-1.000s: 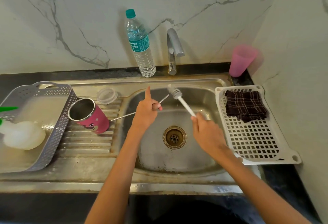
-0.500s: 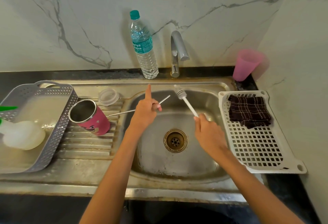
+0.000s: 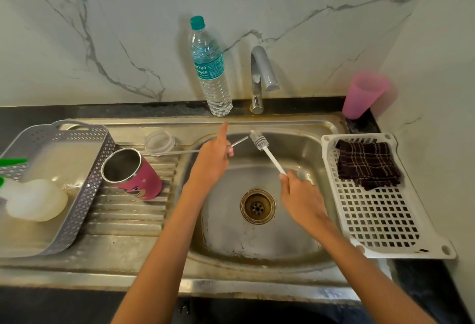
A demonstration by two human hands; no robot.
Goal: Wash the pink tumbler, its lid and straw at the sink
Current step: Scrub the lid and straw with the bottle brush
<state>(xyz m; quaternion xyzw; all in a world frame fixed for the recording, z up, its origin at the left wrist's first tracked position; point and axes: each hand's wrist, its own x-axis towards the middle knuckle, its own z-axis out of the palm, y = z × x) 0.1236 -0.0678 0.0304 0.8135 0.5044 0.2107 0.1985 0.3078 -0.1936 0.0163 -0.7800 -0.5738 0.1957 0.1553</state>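
Over the sink (image 3: 303, 128), a person lines up a bristled brush (image 3: 267, 154) with the open end of the tumbler's straw (image 3: 239, 141). The left hand (image 3: 212, 159), at eleven o'clock of the drain (image 3: 257, 206), is curled round the straw with its forefinger pointing up, and the straw runs out toward nine o'clock over the drainboard (image 3: 128, 215). The right hand (image 3: 300, 195), at two o'clock of the drain, pinches the brush by the end of its white handle, bristles aimed at eleven o'clock, just beside the straw's tip; both are kept above the basin, likely so that drips fall into it. The pink tumbler (image 3: 133, 174) waits at nine o'clock on the drainboard, mouth toward the camera, its clear lid (image 3: 160, 142) just behind it. No water shows at the tap (image 3: 259, 77), twelve o'clock, beside a water bottle (image 3: 210, 71). A white rack (image 3: 380, 221) with a dark cloth (image 3: 367, 164) sits at three o'clock, probably for drying, a pink cup (image 3: 365, 95) behind it at one o'clock, and a grey basket (image 3: 84, 185) at far nine o'clock.
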